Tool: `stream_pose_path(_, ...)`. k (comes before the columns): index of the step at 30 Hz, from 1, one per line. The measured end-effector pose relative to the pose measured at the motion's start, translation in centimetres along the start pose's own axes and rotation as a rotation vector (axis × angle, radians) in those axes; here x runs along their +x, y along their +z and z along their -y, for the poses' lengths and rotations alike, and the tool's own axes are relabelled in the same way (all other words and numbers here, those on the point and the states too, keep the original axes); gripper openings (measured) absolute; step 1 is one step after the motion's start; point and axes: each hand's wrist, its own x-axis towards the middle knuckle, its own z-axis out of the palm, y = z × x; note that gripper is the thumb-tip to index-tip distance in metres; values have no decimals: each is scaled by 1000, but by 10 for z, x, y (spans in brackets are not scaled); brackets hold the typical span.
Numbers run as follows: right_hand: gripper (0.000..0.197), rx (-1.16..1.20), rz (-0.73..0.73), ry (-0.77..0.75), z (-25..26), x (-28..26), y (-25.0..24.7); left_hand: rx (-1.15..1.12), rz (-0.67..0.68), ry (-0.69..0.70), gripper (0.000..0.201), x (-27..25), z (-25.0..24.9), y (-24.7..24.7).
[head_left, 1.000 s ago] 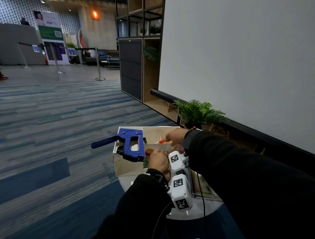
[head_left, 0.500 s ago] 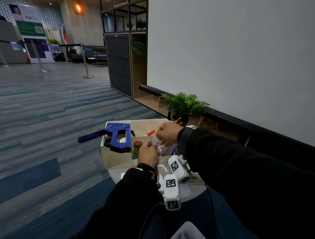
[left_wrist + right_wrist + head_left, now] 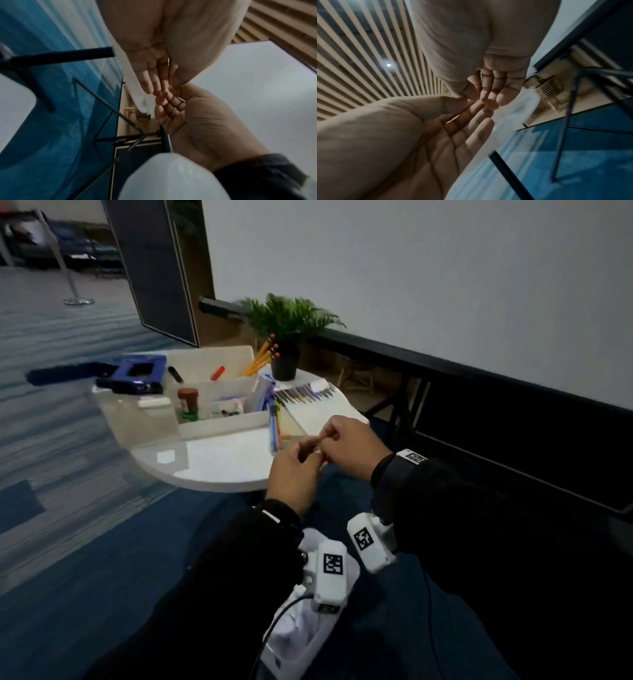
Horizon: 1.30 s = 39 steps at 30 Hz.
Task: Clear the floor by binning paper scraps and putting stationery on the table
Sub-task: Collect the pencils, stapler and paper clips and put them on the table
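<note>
My left hand [image 3: 294, 474] and right hand [image 3: 349, 446] meet fingertip to fingertip above the near edge of the round white table [image 3: 219, 463]. The wrist views show the left hand [image 3: 154, 75] and the right hand [image 3: 501, 83] with palms exposed, fingers loosely bent and nothing visible between them. On the table stands a white organiser box [image 3: 222, 426] holding yellow pencils [image 3: 262, 356], a red marker [image 3: 218, 373] and a brown-capped bottle [image 3: 187, 404]. A blue stapler tool [image 3: 133, 374] lies across its left side. Blue pens [image 3: 274, 426] lie beside the box.
A white pad with coloured pencils [image 3: 322, 409] lies at the table's right, and a potted fern [image 3: 287, 323] stands behind. A white bin-like container [image 3: 301, 635] sits on the blue carpet below my wrists. A black metal frame [image 3: 479, 412] runs along the wall on the right.
Both hands have drawn back from the organiser box to the table's near edge and now touch each other. The head view has tilted down.
</note>
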Motion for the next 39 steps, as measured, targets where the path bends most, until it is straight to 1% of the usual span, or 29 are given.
stream_pose_path(2,7,-1,-17,41,-36,-27,0,-42,61,-20,28,-25,22,26)
stream_pose_path(5,4,9,-43,91,-91,-68,7,-47,117,-48,27,-61,61,61)
stream_pose_path(7,4,22,-67,117,-125,-92,15,-53,144,-50,25,-81,87,76)
stream_pose_path(10,3,10,-48,172,-180,-130,35,0,209,-78,25,-112,134,98)
stream_pose_path(13,5,-6,42,240,-238,-169,64,73,312,-129,29,-145,194,114)
stream_pose_path(16,17,-39,199,320,-294,-206,100,240,449,-225,34,-174,257,120)
stream_pose_path(18,22,-31,287,380,-327,-228,127,382,485,-295,43,-191,295,120)
stream_pose_path(21,25,-70,380,430,-365,-251,166,511,536,-389,51,-211,339,122)
stream_pose_path(23,31,-117,431,454,-384,-263,186,555,552,-435,53,-220,361,126)
stream_pose_path(26,44,-156,489,513,-406,-275,212,656,561,-445,56,-226,387,128)
stream_pose_path(29,58,-210,537,507,-416,-286,230,792,583,-465,65,-229,404,124)
stream_pose_path(31,71,-254,572,522,-421,-294,241,972,669,-503,81,-232,414,121)
stream_pose_path(33,85,-295,612,576,-425,-303,250,1139,765,-589,106,-237,421,117)
stream_pose_path(35,96,-350,630,599,-429,-309,257,1269,840,-622,130,-239,424,115)
stream_pose_path(37,94,-397,619,585,-430,-311,262,1364,863,-599,137,-242,426,115)
stream_pose_path(38,90,-409,610,574,-429,-313,264,1395,853,-576,135,-245,425,115)
stream_pose_path(39,87,-408,601,562,-429,-314,267,1417,835,-544,129,-248,426,116)
